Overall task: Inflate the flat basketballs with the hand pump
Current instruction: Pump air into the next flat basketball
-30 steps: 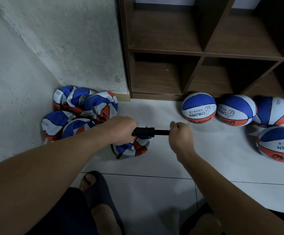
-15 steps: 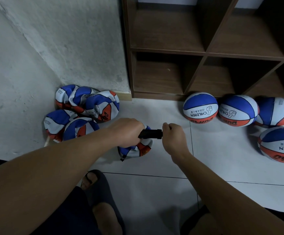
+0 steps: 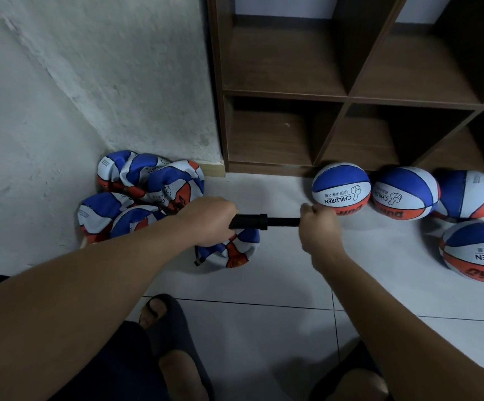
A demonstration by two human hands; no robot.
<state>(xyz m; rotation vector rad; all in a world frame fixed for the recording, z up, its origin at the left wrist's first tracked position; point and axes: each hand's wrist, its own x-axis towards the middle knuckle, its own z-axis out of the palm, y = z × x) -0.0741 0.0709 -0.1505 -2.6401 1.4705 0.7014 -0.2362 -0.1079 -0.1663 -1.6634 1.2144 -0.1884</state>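
L hand [image 3: 206, 224] gripping pump [image 3: 249, 222] barrel, R hand [image 3: 317, 227] clenched on handle, flat ball [image 3: 232, 250] beneath

Blue, white and orange panelled basketballs [image 3: 341, 189]; black pump [image 3: 259, 221]; brown shelf [image 3: 348, 96].

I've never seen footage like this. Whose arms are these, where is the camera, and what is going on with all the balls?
No machine here: a person wears a camera on the head, looking down at their own arms. The left hand grips the black pump at its body; the right hand holds the handle end, the rod drawn out. Under the pump lies a flat basketball on the tiled floor. More flat balls are heaped in the corner; round balls sit by the wooden shelf.
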